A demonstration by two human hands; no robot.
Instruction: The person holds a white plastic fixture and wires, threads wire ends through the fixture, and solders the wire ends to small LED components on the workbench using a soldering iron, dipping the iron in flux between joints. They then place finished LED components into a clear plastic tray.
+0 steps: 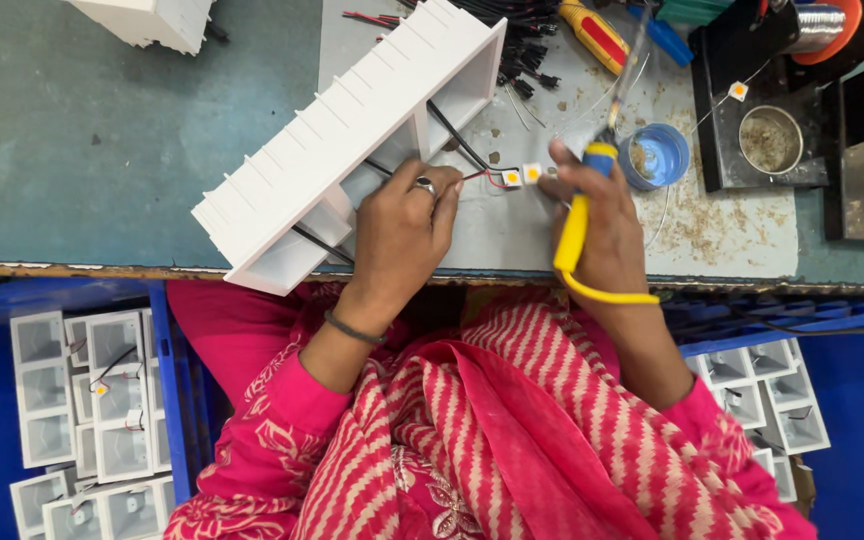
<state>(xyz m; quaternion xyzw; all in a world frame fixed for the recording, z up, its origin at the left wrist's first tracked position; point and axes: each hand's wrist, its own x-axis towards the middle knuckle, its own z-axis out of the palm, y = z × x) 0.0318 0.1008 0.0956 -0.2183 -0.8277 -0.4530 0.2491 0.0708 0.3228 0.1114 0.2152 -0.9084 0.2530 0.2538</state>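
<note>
Hands: left hand rests on the long white ribbed housing, fingers curled, pinching red and black wires beside two small square LED chips; right hand is wrapped around a yellow-handled soldering iron, tip end at the chips. Housing lies slantwise on the counter, overhanging its near edge. Blue round tin sits just right of the iron.

Left hand pinching, right hand gripping

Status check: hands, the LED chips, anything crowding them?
Left hand pins red-black wires by white housing. Right hand grips yellow soldering iron. LED chips between hands, unobstructed.
</note>
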